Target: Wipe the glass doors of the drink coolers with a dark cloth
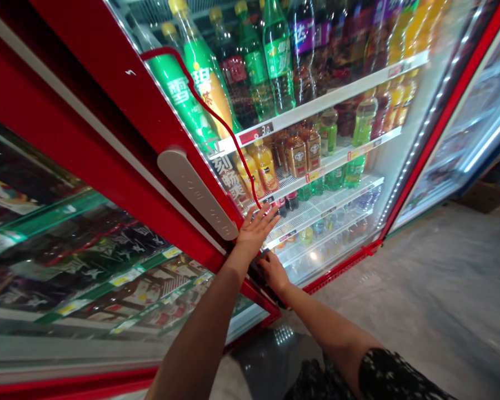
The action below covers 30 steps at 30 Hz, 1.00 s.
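Note:
My left hand lies with its fingers spread against the glass door of a drinks fridge, just past the lower end of the grey door handle. Below it, my right hand is at the door's red frame, its fingers curled in. Something dark and small shows at those fingertips, too indistinct to name. Behind the glass stand orange juice bottles and brown-labelled bottles on white shelves. A red curved line runs down the door's glass toward my left hand.
Tall green bottles fill the upper shelf. To the left is another red-framed glass door with packaged goods behind it. A further lit fridge stands at the right, beside the grey floor. A cardboard box sits at the far right.

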Tool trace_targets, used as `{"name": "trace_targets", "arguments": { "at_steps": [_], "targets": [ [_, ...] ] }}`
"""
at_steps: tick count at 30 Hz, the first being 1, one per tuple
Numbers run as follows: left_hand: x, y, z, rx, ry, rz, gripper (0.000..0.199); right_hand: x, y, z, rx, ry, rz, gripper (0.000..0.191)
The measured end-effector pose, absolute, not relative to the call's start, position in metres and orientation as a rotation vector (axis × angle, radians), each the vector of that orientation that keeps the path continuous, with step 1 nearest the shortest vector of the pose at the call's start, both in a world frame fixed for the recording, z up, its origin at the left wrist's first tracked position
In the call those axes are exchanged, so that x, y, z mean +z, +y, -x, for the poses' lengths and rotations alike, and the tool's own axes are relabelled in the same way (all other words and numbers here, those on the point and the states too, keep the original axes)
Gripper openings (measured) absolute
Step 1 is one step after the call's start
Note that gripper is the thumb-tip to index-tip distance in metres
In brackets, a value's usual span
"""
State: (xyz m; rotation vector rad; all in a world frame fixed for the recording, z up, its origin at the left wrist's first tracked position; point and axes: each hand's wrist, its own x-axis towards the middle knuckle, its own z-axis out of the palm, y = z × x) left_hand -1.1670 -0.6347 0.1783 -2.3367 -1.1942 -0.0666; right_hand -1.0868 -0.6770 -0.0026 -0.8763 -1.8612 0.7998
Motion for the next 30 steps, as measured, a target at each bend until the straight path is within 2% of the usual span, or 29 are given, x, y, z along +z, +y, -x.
{"name": "trace_targets", "arguments": {
  "at_steps": [5, 8, 15, 19, 21, 25, 30],
  "targets": [
    [0.183, -0.638, 1.166, -0.043, -1.201, 2.33, 0.075, -0.003, -0.672, 1.093, 0.735, -1.945, 0.804, 0.024],
    [0.185, -0.638, 1.165, 0.003, -1.201, 2.319, 0.07, -0.012, -0.667, 1.075, 0.723, -1.981, 0.77, 0.013],
    [0.186, -0.637, 1.164, -0.013, -1.236, 2.31, 0.066, -0.035, -0.623, 1.015, 0.721, -1.8, 0.883, 0.01],
    [0.187, -0.637, 1.162, -0.023, -1.253, 2.311, 0.068, -0.044, -0.615, 1.008, 0.67, -1.435, 1.182, 0.024],
    [0.188, -0.636, 1.162, -0.031, -1.26, 2.316, 0.068, -0.045, -0.619, 1.017, 0.663, -1.302, 1.265, 0.024],
    [0.191, -0.636, 1.162, -0.051, -1.251, 2.33, 0.07, -0.033, -0.61, 1.031, 0.684, -1.185, 1.283, 0.022],
    [0.193, -0.635, 1.161, -0.07, -1.25, 2.345, 0.074, -0.021, -0.577, 1.003, 0.665, -0.994, 1.337, 0.027]
  ]
}}
